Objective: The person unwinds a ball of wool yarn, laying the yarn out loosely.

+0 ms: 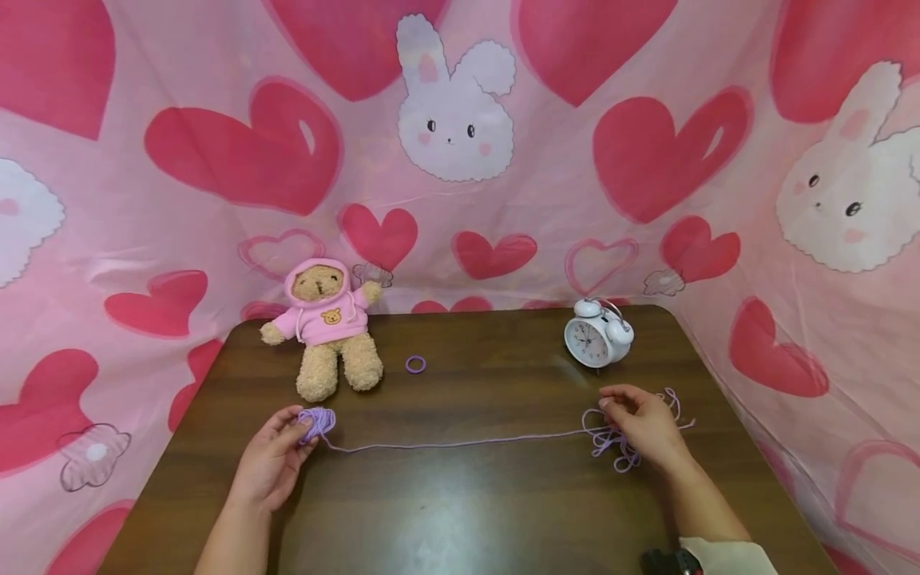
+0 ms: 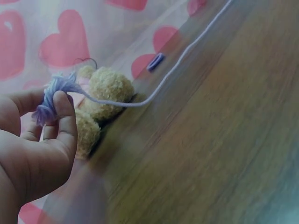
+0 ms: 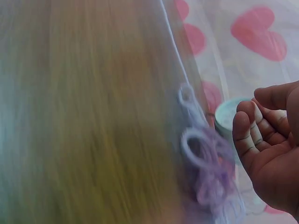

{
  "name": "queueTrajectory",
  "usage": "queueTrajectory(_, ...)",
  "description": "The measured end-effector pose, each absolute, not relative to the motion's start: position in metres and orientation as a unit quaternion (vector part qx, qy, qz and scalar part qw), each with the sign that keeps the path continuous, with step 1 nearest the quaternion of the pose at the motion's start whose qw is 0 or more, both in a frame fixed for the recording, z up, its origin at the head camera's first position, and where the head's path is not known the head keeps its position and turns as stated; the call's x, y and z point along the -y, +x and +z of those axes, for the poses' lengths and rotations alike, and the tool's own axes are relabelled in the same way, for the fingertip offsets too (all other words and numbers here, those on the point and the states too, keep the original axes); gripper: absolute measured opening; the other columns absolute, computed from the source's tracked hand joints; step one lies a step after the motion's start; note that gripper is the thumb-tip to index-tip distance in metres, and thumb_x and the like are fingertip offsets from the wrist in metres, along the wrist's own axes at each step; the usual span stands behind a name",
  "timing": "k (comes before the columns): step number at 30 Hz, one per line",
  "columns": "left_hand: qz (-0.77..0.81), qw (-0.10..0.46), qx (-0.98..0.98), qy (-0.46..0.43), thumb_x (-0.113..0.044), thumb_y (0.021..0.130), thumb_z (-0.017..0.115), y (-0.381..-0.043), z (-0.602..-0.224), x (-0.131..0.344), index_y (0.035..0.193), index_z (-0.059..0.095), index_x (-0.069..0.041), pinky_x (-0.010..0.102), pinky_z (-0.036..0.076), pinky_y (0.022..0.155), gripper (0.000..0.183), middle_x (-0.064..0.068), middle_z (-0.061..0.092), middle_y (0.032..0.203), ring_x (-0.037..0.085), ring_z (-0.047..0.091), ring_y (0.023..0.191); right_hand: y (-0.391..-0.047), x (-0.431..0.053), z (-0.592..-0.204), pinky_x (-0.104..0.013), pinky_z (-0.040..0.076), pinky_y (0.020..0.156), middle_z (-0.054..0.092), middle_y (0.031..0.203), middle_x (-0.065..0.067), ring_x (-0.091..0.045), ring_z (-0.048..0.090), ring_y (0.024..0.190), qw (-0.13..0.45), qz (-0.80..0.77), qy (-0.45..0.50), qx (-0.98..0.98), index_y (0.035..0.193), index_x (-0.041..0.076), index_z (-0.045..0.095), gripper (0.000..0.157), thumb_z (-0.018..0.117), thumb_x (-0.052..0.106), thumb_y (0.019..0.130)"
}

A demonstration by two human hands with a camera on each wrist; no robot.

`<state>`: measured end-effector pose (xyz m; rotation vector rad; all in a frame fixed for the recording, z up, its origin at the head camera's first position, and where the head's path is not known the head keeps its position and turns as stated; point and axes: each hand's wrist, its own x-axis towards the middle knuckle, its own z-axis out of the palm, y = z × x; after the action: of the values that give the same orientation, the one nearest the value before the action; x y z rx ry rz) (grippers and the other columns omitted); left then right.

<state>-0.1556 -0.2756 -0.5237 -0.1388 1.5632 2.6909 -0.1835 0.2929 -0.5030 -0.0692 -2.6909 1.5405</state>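
Note:
My left hand [image 1: 273,459] pinches a small wound bundle of lilac yarn [image 1: 317,423] between thumb and fingers, in front of the teddy bear's feet. In the left wrist view the thumb presses on the bundle [image 2: 56,95], and one strand trails off it. That strand [image 1: 460,443] runs across the table to a loose tangle of yarn [image 1: 614,447] on the right. Over this tangle hovers my right hand [image 1: 643,423], its fingers loosely bent. The right wrist view shows nothing held by the right hand [image 3: 273,135], with the looped yarn [image 3: 205,158] lying beside it.
A teddy bear [image 1: 334,323] in a pink hoodie sits at the back left of the brown table [image 1: 460,511]. To its right lies a purple ring [image 1: 415,365]. A white twin-bell alarm clock [image 1: 596,335] stands at the back right. Pink heart-and-rabbit cloth [image 1: 474,216] surrounds the table.

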Motion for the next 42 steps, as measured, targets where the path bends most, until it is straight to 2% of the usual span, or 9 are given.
queueTrajectory(11, 0.852, 0.019, -0.52, -0.057, 0.005, 0.103, 0.053, -0.162, -0.519, 0.258, 0.113, 0.058, -0.015, 0.021, 0.056, 0.079, 0.022, -0.003, 0.063, 0.1, 0.009, 0.064, 0.089, -0.196, -0.252, -0.508, -0.027, 0.056, 0.063, 0.072, 0.092, -0.018, -0.019, 0.067, 0.073, 0.002, 0.525, -0.002, 0.851, 0.118, -0.005, 0.069, 0.024, 0.07, 0.008, 0.098)
queueTrajectory(19, 0.847, 0.026, -0.528, -0.052, 0.005, 0.102, 0.054, -0.165, -0.521, 0.246, 0.111, 0.058, -0.015, 0.022, 0.056, 0.079, 0.022, -0.003, 0.063, 0.098, 0.01, 0.065, 0.087, -0.198, -0.217, -0.508, -0.03, 0.057, 0.064, 0.071, 0.09, -0.018, -0.027, 0.067, 0.075, -0.018, 0.56, 0.013, 0.828, 0.117, -0.006, 0.069, 0.025, 0.072, 0.007, 0.096)
queueTrajectory(30, 0.844, 0.033, -0.532, -0.061, 0.004, 0.101, 0.057, -0.171, -0.521, 0.228, 0.111, 0.058, -0.015, 0.022, 0.056, 0.077, 0.021, -0.003, 0.064, 0.096, 0.01, 0.065, 0.084, -0.204, -0.179, -0.511, -0.025, 0.052, 0.059, 0.069, 0.082, -0.009, -0.016, 0.061, 0.066, -0.025, 0.569, 0.059, 0.82, 0.113, -0.006, 0.07, 0.022, 0.073, 0.006, 0.095)
queueTrajectory(42, 0.836, 0.044, -0.543, -0.064, 0.004, 0.101, 0.058, -0.178, -0.517, 0.198, 0.112, 0.055, -0.011, 0.024, 0.056, 0.076, 0.019, 0.001, 0.065, 0.099, 0.012, 0.065, 0.086, -0.203, -0.139, -0.509, -0.024, 0.049, 0.057, 0.066, 0.077, -0.001, -0.013, 0.059, 0.065, -0.041, 0.549, 0.112, 0.827, 0.111, -0.001, 0.073, 0.019, 0.074, 0.009, 0.095)
